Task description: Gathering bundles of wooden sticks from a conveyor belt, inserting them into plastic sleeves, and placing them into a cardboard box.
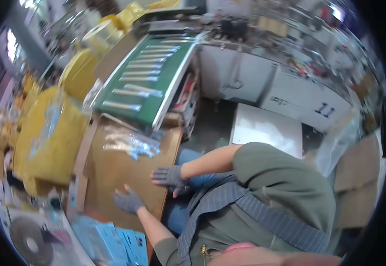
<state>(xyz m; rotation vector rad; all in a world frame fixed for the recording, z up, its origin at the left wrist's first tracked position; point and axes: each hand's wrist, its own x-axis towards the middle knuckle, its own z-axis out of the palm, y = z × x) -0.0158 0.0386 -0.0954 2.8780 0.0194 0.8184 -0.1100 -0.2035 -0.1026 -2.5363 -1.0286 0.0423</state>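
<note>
My left hand [128, 200], in a grey fingerless glove, rests over the brown tabletop [108, 173], fingers loosely stretched and nothing in them. My right hand [170, 177], gloved alike, lies palm down at the table's right edge with fingers extended, also empty. Beyond both hands a loose pile of clear-wrapped pale sticks with blue ends [128, 142] lies on the table, touched by neither. Their exact kind is too blurred to tell. Similar wrapped sticks [142, 73] lie in a spaced row along a green conveyor belt [128, 116] that ends at the table's far side.
Blue printed packets [113, 241] spread at the table's near left corner, beside a large grey tape roll [31, 241]. Yellow sacks [53, 137] crowd the left side. A white-topped stand [268, 128] is on the right, with cardboard [356, 181] beyond my shoulder.
</note>
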